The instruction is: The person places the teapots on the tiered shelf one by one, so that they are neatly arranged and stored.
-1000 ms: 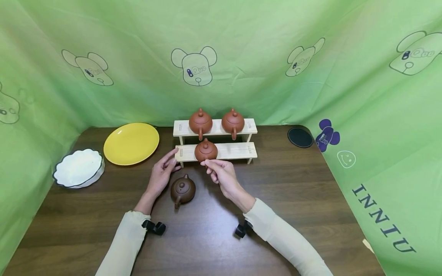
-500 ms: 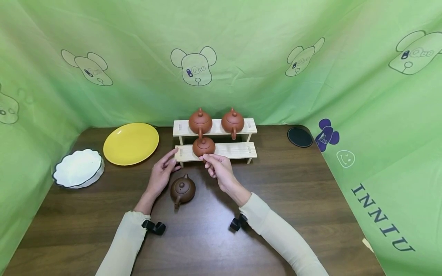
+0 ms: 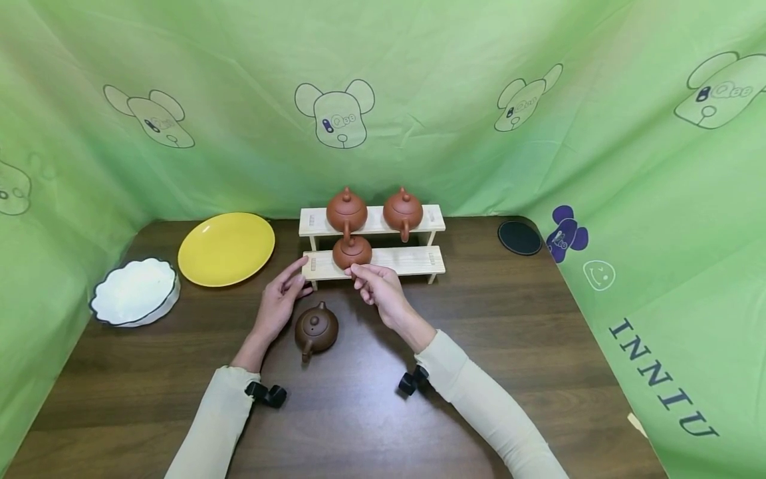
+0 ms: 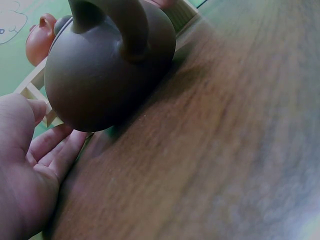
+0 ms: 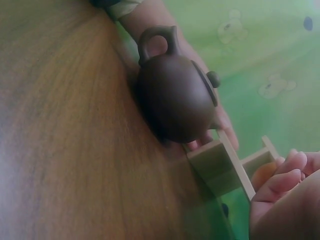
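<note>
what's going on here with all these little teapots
A person's right hand holds a reddish-brown teapot by its near side, at the lower step of a wooden stand. Their left hand is at the left end of that step. Two more reddish-brown teapots sit side by side on the upper step, and a dark brown teapot stands on the table in front of the stand. Whether the held teapot is fully resting on the wood is hard to tell.
</note>
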